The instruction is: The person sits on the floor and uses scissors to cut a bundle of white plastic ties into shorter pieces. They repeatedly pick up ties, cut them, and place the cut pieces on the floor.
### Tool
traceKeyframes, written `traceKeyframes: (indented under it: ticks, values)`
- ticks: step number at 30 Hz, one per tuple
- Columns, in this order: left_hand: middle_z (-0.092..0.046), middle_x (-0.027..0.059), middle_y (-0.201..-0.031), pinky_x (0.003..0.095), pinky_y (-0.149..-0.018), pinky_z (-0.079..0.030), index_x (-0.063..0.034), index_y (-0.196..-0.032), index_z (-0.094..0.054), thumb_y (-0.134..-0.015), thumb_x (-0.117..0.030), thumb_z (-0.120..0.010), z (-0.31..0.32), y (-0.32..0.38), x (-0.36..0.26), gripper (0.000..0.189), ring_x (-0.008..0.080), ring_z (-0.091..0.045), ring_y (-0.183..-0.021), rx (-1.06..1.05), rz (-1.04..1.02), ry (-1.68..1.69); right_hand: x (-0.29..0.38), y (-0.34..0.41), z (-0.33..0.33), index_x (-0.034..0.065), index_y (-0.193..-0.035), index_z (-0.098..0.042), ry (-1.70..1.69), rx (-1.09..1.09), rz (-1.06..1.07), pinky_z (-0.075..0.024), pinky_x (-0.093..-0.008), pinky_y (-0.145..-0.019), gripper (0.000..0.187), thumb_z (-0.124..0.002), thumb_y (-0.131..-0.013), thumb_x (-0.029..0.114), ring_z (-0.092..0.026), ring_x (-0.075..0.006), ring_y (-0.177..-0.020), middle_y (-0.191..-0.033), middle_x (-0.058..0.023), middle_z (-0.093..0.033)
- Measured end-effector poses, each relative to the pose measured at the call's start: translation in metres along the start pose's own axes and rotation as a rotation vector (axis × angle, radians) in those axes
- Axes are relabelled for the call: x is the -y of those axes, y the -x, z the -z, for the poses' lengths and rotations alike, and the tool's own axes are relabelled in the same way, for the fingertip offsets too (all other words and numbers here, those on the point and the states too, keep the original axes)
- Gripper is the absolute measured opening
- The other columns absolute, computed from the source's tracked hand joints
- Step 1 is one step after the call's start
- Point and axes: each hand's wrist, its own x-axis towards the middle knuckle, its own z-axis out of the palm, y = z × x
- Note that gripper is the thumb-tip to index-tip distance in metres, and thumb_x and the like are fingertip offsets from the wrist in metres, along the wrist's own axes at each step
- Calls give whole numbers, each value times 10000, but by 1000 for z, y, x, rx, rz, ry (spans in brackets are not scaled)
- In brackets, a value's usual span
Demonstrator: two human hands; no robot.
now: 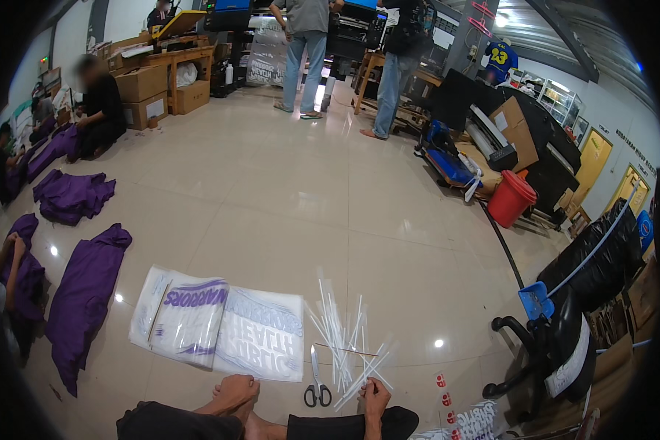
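My right hand [374, 395] is at the near end of a loose pile of thin white strips [338, 330], its fingertips closed on a white strip [354, 392]. Clear film shows along some strips, and a thin brown strip [346, 349] lies across them. Left of the pile, scissors [316, 379] with black handles rest on the floor, blades pointing away. Farther left are clear film sheets with white lettering [258, 335]; a folded stack of printed film [190, 322] with purple lettering overlaps them. My bare feet [236, 389] are crossed before the sheets. My left hand is out of view.
Purple cloth bundles [88, 297] lie at left, near a person's hands [16, 247] holding purple cloth. Farther back, a person sits and two stand by printers. At right are a wheeled chair base [520, 352], a blue dustpan [536, 301] and a red bucket [511, 199].
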Motion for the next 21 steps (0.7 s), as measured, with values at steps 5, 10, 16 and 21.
traceKeyframes:
  ticks: [5, 10, 16, 21]
  values:
    - [-752, 244, -930, 525, -847, -555, -31, -969, -774, -962, -453, -517, 0, 1, 2, 494, 444, -720, -890, -15, -6, -12, 9, 3, -3, -53, -1113, -751, -21, 1, -27, -546, -276, -568, 215, -623, -1013, 88, -649, -125, -614, -763, -78, -702]
    - [-754, 242, -931, 527, -843, -555, -33, -966, -778, -960, -455, -517, -1, 0, 2, 496, 442, -721, -891, -11, -13, -10, 5, 1, -1, -49, -1109, -753, -8, -2, -6, -550, -277, -567, 212, -623, -1015, 90, -650, -127, -615, -763, -78, -700]
    - [-752, 248, -932, 531, -843, -552, -27, -967, -779, -959, -451, -520, -1, -1, 3, 497, 446, -719, -889, -10, -17, 1, 1, 1, -2, -48, -1111, -753, -3, -5, -20, -561, -284, -574, 216, -622, -1018, 97, -666, -134, -624, -764, -79, -700]
    - [-748, 235, -938, 530, -844, -544, -37, -998, -767, -962, -513, -522, -4, -2, 7, 536, 445, -709, -909, -10, -20, 10, -5, -1, -1, -46, -1109, -755, 16, -5, 17, -563, -285, -578, 215, -627, -1016, 99, -675, -134, -632, -764, -77, -706]
